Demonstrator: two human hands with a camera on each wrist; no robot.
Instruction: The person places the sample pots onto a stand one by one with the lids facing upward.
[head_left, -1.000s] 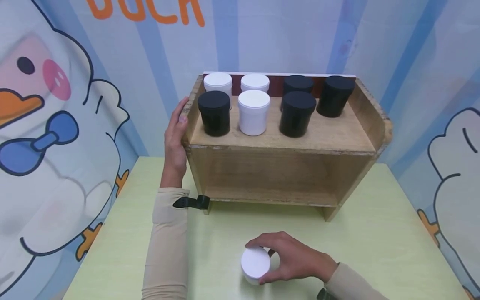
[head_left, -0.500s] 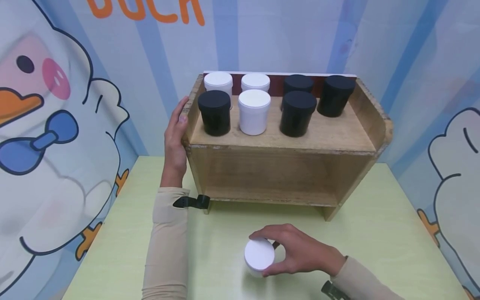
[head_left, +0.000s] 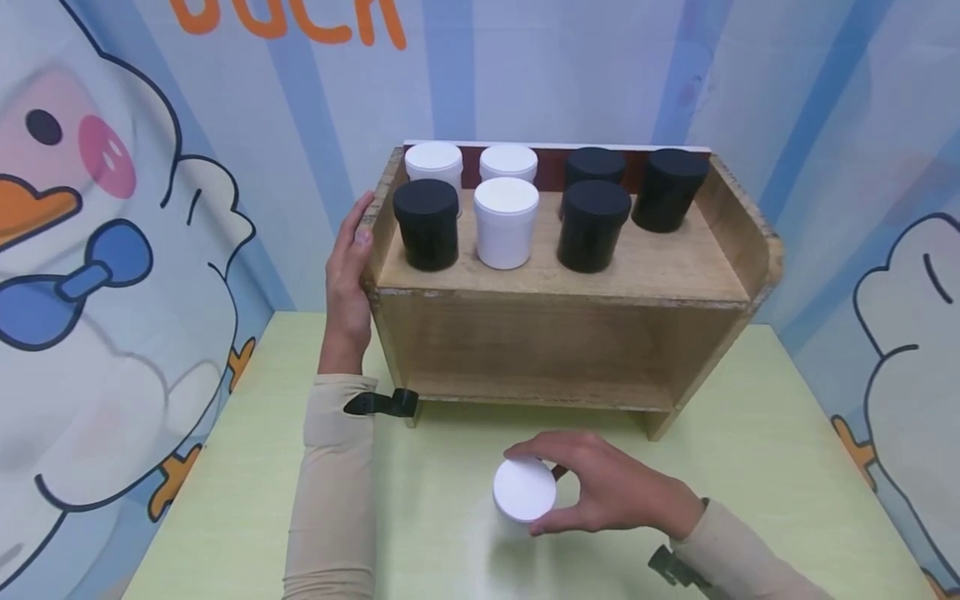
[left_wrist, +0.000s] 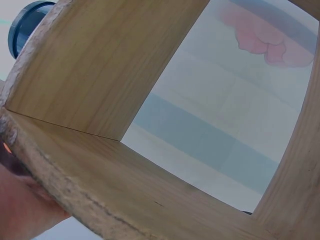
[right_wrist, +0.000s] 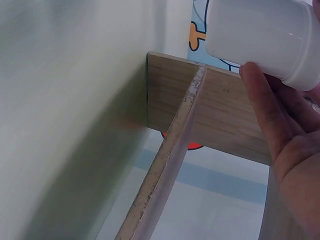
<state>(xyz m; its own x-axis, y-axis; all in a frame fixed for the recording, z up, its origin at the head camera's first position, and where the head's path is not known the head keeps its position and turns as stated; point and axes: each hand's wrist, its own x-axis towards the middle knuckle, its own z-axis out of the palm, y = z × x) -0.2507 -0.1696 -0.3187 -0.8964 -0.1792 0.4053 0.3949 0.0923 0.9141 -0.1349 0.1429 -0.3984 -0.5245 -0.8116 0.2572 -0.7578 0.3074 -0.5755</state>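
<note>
In the head view, my right hand [head_left: 626, 487] grips a white lidded jar [head_left: 524, 490] between thumb and fingers. The jar is held above the table, lid up, in front of the wooden shelf [head_left: 540, 350]. The right wrist view shows the white jar [right_wrist: 260, 40] with fingertips [right_wrist: 252, 75] along its side. My left hand [head_left: 348, 287] rests against the outside of the shelf's left side panel, fingers pointing up along it. In the left wrist view that hand [left_wrist: 27, 205] is mostly hidden behind the panel.
On the shelf's top board stand two rows of jars, several black, such as the front-left black jar [head_left: 427, 225], and three white, including the front white jar [head_left: 506, 223]. The shelf stands on a pale green table [head_left: 255, 500] before a duck-print backdrop [head_left: 562, 75].
My right hand has lifted the white jar off the table and moved it slightly right and toward the shelf. The left hand has stayed at the shelf's side.
</note>
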